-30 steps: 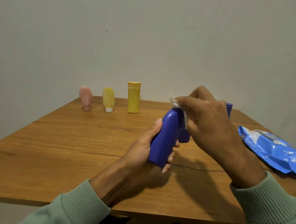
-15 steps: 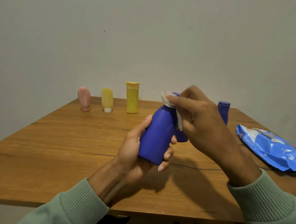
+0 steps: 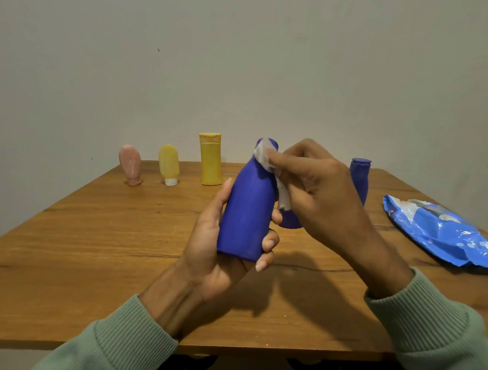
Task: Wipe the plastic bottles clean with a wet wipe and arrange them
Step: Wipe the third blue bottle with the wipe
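Observation:
My left hand (image 3: 218, 249) grips the lower body of a blue plastic bottle (image 3: 246, 214), held upright above the table. My right hand (image 3: 317, 190) pinches a white wet wipe (image 3: 265, 157) and presses it against the bottle's neck and cap. Behind my right hand stands a second blue bottle (image 3: 360, 175), and a third blue one (image 3: 290, 221) shows partly under my fingers. At the table's back left stand a pink tube (image 3: 130, 164), a small yellow tube (image 3: 169, 163) and a taller yellow bottle (image 3: 210, 159) in a row.
A blue wet-wipe pack (image 3: 441, 233) lies at the right edge of the wooden table (image 3: 88, 246). A plain wall rises right behind the table's far edge.
The blue bottle has shifted left and stands more upright in my left hand. My right hand with the wipe has moved up onto the neck and cap.

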`<state>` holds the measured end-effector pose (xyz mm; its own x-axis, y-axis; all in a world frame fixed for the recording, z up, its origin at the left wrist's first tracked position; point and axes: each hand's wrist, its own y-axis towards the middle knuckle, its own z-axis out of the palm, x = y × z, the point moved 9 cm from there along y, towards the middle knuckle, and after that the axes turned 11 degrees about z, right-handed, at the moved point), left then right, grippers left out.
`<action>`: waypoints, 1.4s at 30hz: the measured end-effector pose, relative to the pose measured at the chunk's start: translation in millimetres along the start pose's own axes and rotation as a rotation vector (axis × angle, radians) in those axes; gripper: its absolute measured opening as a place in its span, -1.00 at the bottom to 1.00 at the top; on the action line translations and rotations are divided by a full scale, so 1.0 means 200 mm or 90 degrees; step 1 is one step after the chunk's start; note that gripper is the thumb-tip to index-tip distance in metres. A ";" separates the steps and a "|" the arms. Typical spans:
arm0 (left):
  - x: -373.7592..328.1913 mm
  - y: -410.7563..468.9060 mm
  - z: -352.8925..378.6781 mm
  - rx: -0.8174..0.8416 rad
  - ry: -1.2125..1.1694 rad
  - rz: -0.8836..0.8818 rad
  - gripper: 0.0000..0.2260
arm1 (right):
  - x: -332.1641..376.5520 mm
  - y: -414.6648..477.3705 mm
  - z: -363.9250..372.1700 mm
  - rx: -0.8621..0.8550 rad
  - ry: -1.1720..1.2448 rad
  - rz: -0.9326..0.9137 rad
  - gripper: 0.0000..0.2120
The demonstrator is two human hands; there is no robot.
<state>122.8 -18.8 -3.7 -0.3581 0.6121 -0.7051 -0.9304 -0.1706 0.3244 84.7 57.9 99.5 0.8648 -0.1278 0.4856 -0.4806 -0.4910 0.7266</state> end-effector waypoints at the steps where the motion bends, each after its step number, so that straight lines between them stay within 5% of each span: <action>1: 0.00 0.00 0.00 0.010 -0.011 -0.003 -0.48 | 0.01 0.00 0.01 0.030 0.016 -0.009 -0.70; 12: 0.04 -0.04 0.10 0.178 -0.129 -0.114 -0.45 | -0.05 0.03 -0.06 0.006 0.138 -0.012 -0.72; 20: 0.03 -0.01 0.01 0.041 -0.060 -0.040 -0.49 | 0.03 -0.02 0.04 0.291 -0.014 -0.020 -0.70; 22: 0.02 -0.01 0.01 0.026 -0.053 -0.031 -0.49 | 0.02 -0.01 0.02 0.281 -0.008 -0.005 -0.74; 28: 0.05 -0.01 0.01 0.012 -0.020 -0.063 -0.50 | -0.05 0.04 -0.07 0.007 -0.017 0.038 -0.75; 31: 0.03 0.00 -0.02 -0.064 0.017 -0.023 -0.50 | 0.00 0.00 0.00 0.068 -0.002 0.013 -0.75; 37: -0.02 -0.01 -0.12 -0.199 -0.079 0.007 -0.43 | 0.18 -0.18 0.29 0.418 -0.135 -0.087 -0.68; 39: -0.02 -0.02 -0.13 -0.212 -0.084 0.013 -0.46 | 0.19 -0.17 0.28 0.409 -0.139 -0.092 -0.68; 42: -0.02 -0.01 -0.14 -0.244 -0.082 0.042 -0.53 | 0.12 -0.09 0.18 0.247 -0.128 -0.053 -0.73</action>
<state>125.0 -42.2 -18.4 -0.4277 0.6775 -0.5983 -0.8764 -0.4730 0.0909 119.2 32.3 80.6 0.9276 -0.2210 0.3011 -0.3516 -0.7886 0.5045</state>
